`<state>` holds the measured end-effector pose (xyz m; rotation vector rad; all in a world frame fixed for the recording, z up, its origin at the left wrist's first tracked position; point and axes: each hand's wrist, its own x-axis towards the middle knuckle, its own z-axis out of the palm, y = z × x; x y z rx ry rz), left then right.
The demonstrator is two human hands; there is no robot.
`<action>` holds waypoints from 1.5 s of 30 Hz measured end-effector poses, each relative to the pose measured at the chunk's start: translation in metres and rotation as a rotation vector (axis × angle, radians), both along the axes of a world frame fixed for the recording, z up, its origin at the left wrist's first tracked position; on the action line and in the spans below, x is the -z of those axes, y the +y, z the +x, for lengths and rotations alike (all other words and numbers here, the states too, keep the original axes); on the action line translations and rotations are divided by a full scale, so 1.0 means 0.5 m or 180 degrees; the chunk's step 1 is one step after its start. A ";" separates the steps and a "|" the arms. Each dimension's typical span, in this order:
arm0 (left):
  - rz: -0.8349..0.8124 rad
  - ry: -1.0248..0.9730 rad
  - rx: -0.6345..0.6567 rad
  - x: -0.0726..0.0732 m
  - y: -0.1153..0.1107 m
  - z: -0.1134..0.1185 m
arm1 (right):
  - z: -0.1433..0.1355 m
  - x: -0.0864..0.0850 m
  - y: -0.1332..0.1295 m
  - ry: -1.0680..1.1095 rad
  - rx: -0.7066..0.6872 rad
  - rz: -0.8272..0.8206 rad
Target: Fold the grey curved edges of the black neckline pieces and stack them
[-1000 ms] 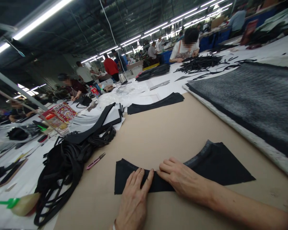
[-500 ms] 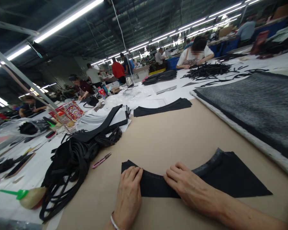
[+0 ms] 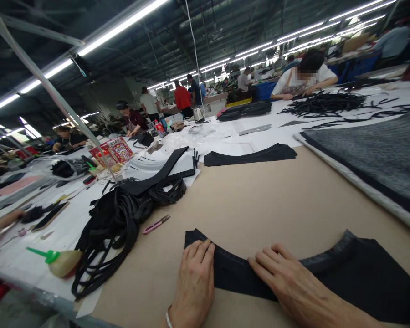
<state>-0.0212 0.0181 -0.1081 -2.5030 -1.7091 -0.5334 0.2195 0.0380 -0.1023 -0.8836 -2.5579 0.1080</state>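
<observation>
A black fabric piece (image 3: 331, 278) with a curved upper edge lies on the tan board (image 3: 259, 196) in front of me. Along that curve runs a narrow, greyish folded strip. My left hand (image 3: 195, 273) has its bent fingertips on the edge near the left end, thumb tucked against them. Further right, my right hand (image 3: 283, 273) presses the same edge, its fingers curled over the fold and its thumb mostly hidden. Both hands grip the cloth at the curve. To the left lie pink thread snips (image 3: 156, 225) and a heap of black strips (image 3: 119, 218).
A green-nozzled glue bottle (image 3: 62, 263) rests at the left. More curved black pieces (image 3: 249, 155) lie on the board's far edge. Grey-black cloth (image 3: 372, 146) covers the right side. Across the table a co-worker (image 3: 305, 75) bends over black strips (image 3: 328, 104).
The view has shifted, so the table's contents appear further right, and another person's arm shows at the left edge. Both hands stay on the fabric's curved edge; the fingers have barely moved.
</observation>
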 end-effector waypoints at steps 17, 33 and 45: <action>-0.0496 -0.1541 -0.1278 -0.005 0.120 -0.124 | -0.190 -0.069 0.079 0.0383 0.0896 -0.1809; -0.1461 -0.3196 -0.1140 -0.007 0.120 -0.142 | -0.284 -0.053 0.171 0.0976 0.0651 -0.2648; -0.1750 -0.3685 -0.0757 -0.114 0.052 -0.109 | -0.240 -0.130 0.077 0.1378 0.0222 -0.1144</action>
